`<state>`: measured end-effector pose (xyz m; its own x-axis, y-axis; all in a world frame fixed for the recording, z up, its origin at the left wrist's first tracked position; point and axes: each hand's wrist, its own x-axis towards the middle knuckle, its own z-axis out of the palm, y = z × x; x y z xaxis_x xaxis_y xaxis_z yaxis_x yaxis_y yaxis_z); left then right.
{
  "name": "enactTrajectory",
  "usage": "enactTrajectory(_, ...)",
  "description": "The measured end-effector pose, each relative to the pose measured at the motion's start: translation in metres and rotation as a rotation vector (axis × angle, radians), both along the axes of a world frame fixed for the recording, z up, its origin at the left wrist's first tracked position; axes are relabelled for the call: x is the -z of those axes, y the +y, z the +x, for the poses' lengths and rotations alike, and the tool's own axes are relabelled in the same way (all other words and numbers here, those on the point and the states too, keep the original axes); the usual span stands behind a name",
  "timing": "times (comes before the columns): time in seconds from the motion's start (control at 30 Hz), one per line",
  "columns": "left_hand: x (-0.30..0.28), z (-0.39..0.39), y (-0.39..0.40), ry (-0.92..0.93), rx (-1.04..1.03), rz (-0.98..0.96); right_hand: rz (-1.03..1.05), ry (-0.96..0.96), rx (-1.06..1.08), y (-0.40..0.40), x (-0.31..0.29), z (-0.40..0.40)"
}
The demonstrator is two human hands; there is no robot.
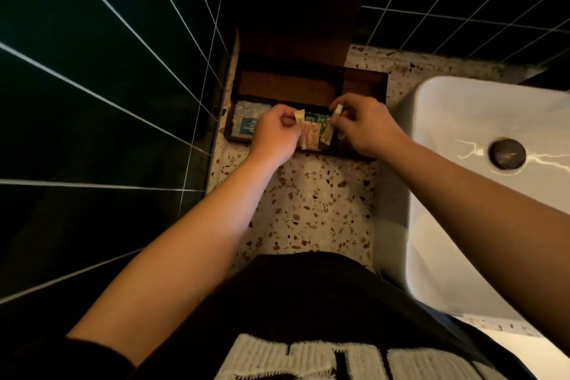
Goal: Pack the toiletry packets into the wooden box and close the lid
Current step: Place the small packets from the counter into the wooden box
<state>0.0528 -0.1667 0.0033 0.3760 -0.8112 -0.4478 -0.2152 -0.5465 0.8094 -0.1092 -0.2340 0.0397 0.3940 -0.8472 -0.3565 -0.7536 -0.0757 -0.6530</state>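
Note:
A dark wooden box [364, 83] sits open on the terrazzo counter, its lid [293, 40] standing up against the back wall. A blue-labelled packet [246, 122] lies in the front left compartment, and a green packet [316, 122] and an orange one [311, 140] lie in the middle. My left hand [273, 133] pinches a small pale packet [299, 117] over the middle compartment. My right hand [367, 126] grips a thin white packet [337, 111] above the box's right side.
A white basin [462, 120] with a dark drain [507, 154] fills the right side. Dark tiled walls [108, 86] close in the left and back. The speckled terrazzo counter [308, 200] runs from the box toward my body.

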Motion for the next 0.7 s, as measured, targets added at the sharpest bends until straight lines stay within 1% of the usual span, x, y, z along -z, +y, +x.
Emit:
enactTrajectory(0.17,0.014,-0.005,-0.02,-0.044,0.034,-0.006,-0.039,0.186,-0.098,-0.019,0.001,0.008)
enactTrajectory(0.37,0.029,-0.016,-0.034,-0.057,0.089,0.07,0.038,0.432,-0.214,-0.039,0.006,0.022)
enactTrajectory(0.47,0.034,-0.022,-0.036,-0.094,0.108,0.105,0.061,0.536,-0.266,-0.04,0.01,0.032)
enactTrajectory(0.57,0.039,-0.024,-0.036,-0.117,0.097,0.097,0.071,0.587,-0.251,-0.038,0.015,0.038)
enactTrajectory(0.7,0.043,-0.024,-0.036,-0.201,0.124,0.072,0.011,0.581,-0.213,-0.034,0.022,0.04)
